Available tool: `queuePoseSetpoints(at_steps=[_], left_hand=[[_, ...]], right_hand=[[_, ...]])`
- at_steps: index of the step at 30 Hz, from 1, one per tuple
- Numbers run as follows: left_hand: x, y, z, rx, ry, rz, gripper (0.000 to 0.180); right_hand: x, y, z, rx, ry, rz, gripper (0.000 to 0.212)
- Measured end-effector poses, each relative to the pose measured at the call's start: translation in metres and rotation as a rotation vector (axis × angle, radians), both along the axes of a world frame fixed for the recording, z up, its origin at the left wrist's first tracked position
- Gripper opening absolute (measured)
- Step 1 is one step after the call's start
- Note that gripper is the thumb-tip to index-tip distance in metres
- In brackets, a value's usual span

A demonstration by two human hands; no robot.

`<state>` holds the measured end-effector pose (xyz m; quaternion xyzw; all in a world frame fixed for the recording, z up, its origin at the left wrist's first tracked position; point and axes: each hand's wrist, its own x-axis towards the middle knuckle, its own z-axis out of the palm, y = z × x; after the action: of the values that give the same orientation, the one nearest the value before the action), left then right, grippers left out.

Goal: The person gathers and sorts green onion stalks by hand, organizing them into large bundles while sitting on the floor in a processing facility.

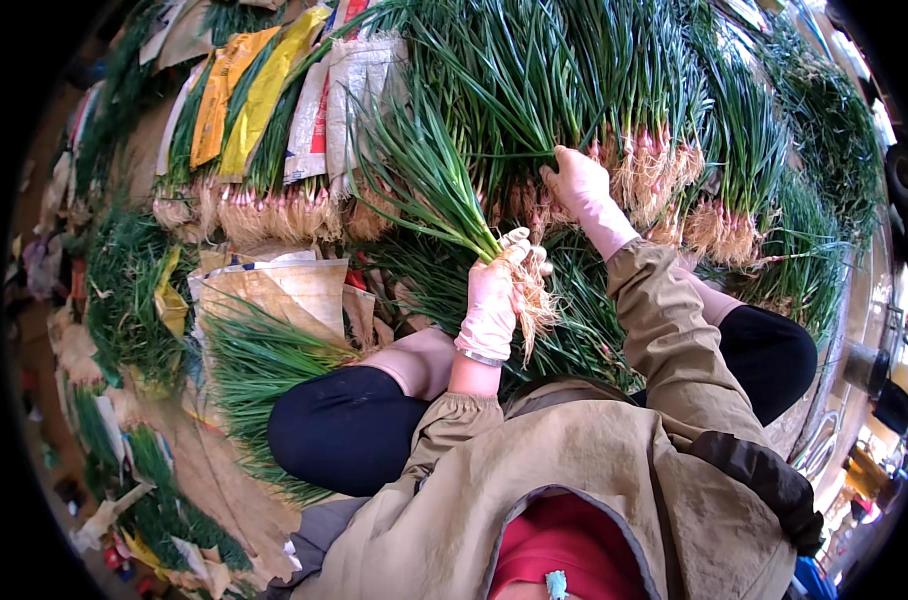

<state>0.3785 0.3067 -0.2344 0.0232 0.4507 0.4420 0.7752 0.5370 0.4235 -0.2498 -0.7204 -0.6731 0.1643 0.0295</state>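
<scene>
scallions [458, 208] in curled left hand [490, 288]

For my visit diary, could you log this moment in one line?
Left hand: holding leafy bunch, roots hanging | right hand: at large plant pile | upper left: yellow wrapper

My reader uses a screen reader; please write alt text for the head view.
A seated person grips a bunch of rooted, onion-like greens in the left hand, the right hand at a larger pile ahead. Wrapped bundles lie to the left.
</scene>
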Motion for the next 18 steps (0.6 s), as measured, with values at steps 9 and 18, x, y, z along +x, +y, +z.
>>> queuePoseSetpoints(at_steps=[9,18], left_hand=[[0.007,0.003,0.021,0.004,0.225,-0.036,0.009],[0.014,0.003,0.033,-0.095,0.232,0.053,0.009]], right_hand=[[-0.011,-0.061,0.020,-0.287,1.142,-0.195,0.028],[-0.041,-0.070,-0.017,-0.182,1.307,-0.792,0.035]])
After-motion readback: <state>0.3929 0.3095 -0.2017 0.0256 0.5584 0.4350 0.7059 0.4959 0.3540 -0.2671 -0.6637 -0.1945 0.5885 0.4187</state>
